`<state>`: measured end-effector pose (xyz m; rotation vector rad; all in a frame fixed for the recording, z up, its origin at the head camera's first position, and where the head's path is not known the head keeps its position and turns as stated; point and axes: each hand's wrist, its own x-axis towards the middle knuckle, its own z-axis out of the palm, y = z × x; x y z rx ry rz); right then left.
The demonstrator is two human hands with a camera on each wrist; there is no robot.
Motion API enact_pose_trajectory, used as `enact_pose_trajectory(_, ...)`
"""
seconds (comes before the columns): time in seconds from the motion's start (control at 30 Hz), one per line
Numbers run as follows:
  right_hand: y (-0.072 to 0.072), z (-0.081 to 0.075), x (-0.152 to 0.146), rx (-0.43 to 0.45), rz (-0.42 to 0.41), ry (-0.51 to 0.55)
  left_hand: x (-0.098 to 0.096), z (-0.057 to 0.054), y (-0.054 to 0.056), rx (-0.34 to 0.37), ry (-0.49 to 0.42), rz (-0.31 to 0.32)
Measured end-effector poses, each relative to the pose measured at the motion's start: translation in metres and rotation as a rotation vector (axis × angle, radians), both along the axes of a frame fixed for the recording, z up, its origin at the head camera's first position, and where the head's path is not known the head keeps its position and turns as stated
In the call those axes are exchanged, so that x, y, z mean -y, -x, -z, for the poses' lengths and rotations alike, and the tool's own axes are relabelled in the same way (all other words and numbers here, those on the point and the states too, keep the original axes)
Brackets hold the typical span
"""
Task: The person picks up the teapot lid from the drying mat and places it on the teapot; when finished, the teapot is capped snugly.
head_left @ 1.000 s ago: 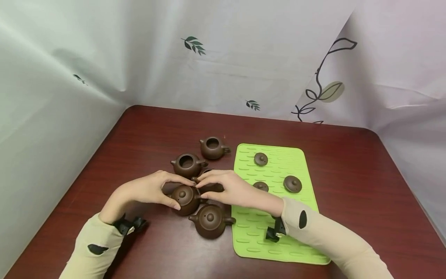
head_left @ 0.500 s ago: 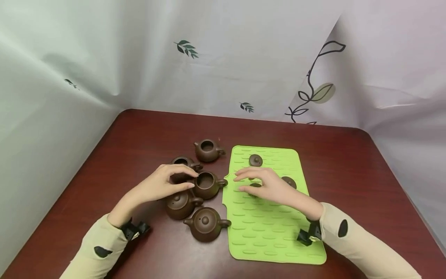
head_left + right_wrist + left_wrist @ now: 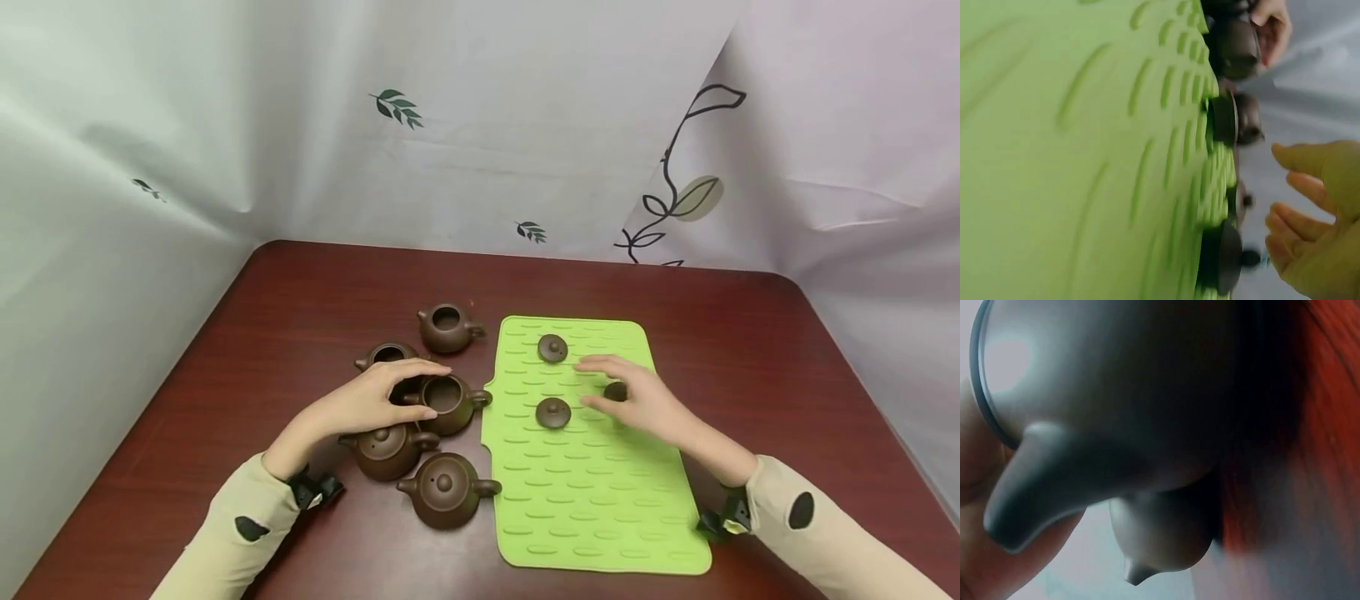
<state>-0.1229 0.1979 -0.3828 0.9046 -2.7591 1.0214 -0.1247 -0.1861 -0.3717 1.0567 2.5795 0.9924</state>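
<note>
My left hand (image 3: 367, 398) spans a lidless dark brown teapot (image 3: 445, 403), thumb against its near side and fingertips at the back of its rim. A brown teapot body with its spout (image 3: 1041, 487) fills much of the left wrist view, the hand partly behind it. Over the green mat (image 3: 592, 500), my right hand (image 3: 643, 402) has thumb and fingers apart and holds nothing. It partly hides a brown lid (image 3: 615, 391). Left of that hand lie a second lid (image 3: 553, 413) and, farther back, a third lid (image 3: 552, 348), both knob up.
Two teapots wear lids: one by the left wrist (image 3: 386, 454), one at the front (image 3: 446, 492) whose handle reaches the mat's edge. A lidless teapot (image 3: 446, 330) stands at the back; another (image 3: 388, 353) is partly behind the left hand. White patterned cloth (image 3: 465, 150) hangs behind the table.
My right hand has drawn away from the lidded teapot and moved right across the mat toward the right-hand lid. My left hand has left that teapot and shifted onto the lidless one.
</note>
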Motion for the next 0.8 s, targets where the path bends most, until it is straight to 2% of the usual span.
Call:
enact_pose_trajectory(0.1, 0.000, 0.002, -0.018, 0.053, 0.102, 0.001, -0.002, -0.002, 0.002, 0.008, 0.023, 0.008)
enact_pose_trajectory(0.2, 0.001, 0.003, -0.033, 0.140, 0.143, -0.027, -0.003, -0.004, 0.004, -0.001, 0.042, 0.021)
enact_pose_trajectory(0.37, 0.005, 0.009, -0.053, 0.219, 0.097, -0.090, -0.003, -0.005, 0.006, -0.019, 0.066, 0.051)
enact_pose_trajectory(0.6, 0.010, 0.018, -0.061, 0.270, 0.030, -0.064, -0.005, -0.010, 0.009, 0.008, 0.103, 0.043)
enact_pose_trajectory(0.7, 0.010, 0.017, -0.060, 0.288, 0.036, -0.050, -0.006, -0.012, 0.009, 0.027, 0.130, 0.030)
enact_pose_trajectory(0.8, 0.011, 0.013, -0.059, 0.371, 0.070, -0.007, -0.007, -0.013, 0.008, 0.040, 0.151, 0.013)
